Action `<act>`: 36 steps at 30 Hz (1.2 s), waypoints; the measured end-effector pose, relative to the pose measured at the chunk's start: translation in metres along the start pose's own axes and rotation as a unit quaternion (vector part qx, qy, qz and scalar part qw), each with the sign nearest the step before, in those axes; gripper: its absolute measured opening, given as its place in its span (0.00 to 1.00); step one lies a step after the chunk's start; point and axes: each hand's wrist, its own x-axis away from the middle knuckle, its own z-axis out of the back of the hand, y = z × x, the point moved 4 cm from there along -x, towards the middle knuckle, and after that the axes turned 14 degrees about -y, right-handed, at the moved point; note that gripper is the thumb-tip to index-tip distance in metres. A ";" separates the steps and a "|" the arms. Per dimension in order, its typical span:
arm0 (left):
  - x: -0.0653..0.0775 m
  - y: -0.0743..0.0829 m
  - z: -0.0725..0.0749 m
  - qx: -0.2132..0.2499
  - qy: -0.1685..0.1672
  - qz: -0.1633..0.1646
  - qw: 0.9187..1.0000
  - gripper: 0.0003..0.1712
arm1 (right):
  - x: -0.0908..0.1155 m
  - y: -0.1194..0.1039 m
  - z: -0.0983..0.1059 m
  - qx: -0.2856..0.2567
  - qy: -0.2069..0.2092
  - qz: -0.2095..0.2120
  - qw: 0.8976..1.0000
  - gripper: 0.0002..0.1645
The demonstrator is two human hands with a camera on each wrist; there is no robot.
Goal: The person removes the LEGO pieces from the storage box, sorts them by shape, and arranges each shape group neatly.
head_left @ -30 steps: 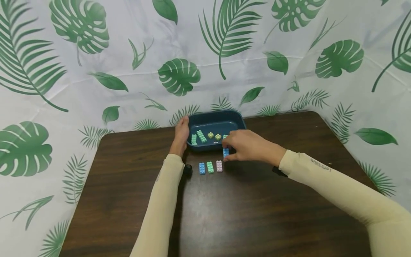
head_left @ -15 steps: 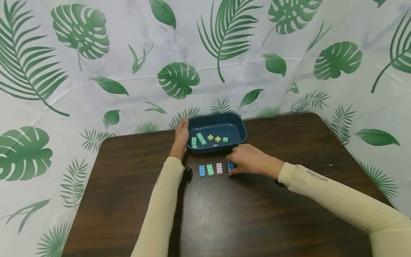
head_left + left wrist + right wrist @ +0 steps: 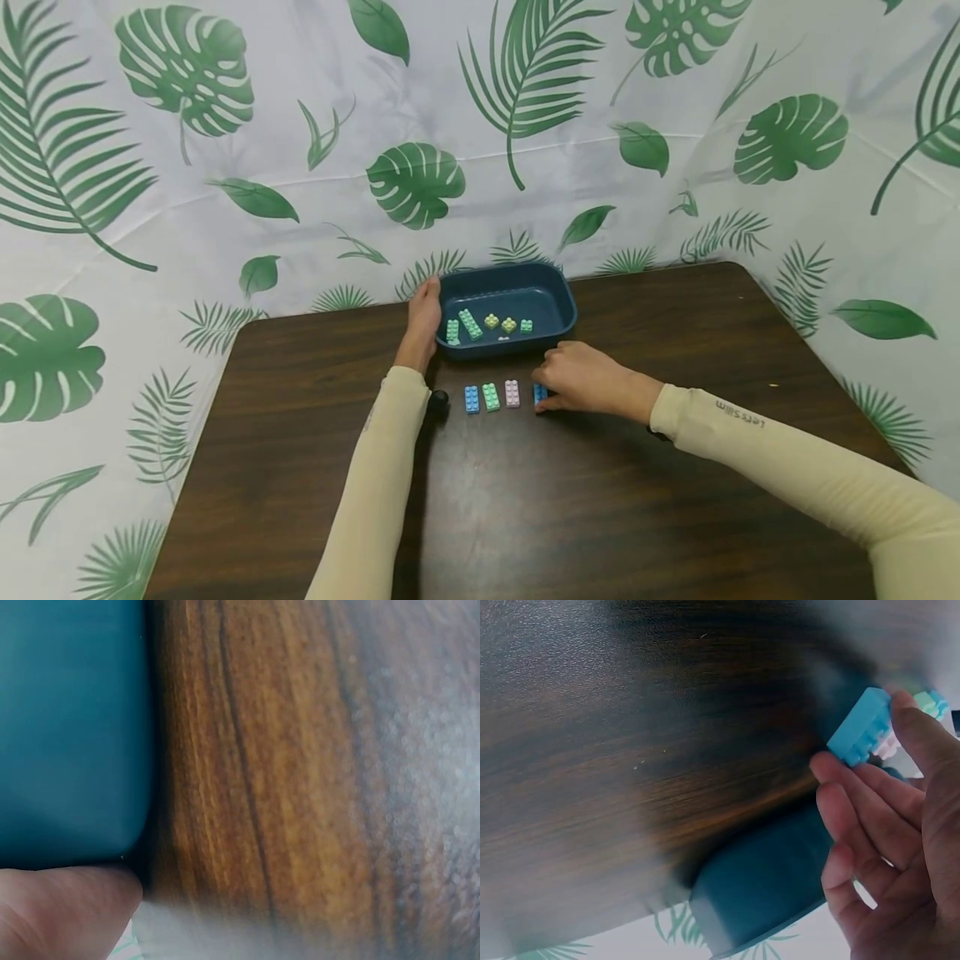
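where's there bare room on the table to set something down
Bare wood-grain table shows left of the left sleeve, and between it and the right sleeve, on this side of the row of bricks. Crowded: that row, where the right hand pinches a blue brick, and the near side inside the dark blue tray, with small bricks.

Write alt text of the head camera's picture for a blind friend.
A person's right hand pinches a blue brick beside a row of three bricks, blue, green and pink, on a dark table. The left hand touches a dark blue tray holding green and yellow bricks; behind is a leaf-patterned backdrop.
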 end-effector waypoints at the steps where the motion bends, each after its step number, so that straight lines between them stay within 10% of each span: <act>1: 0.000 0.000 0.000 0.000 0.000 0.001 1.000 0.34 | 0.000 0.000 0.000 0.000 -0.001 0.000 1.000 0.23; 19: -0.001 0.000 -0.003 0.008 -0.006 0.001 1.000 0.34 | 0.007 0.003 0.001 -0.015 0.003 -0.016 1.000 0.25; 36: 0.001 0.003 0.000 0.010 0.003 -0.008 1.000 0.32 | -0.034 0.028 0.057 -0.052 0.170 0.005 0.984 0.14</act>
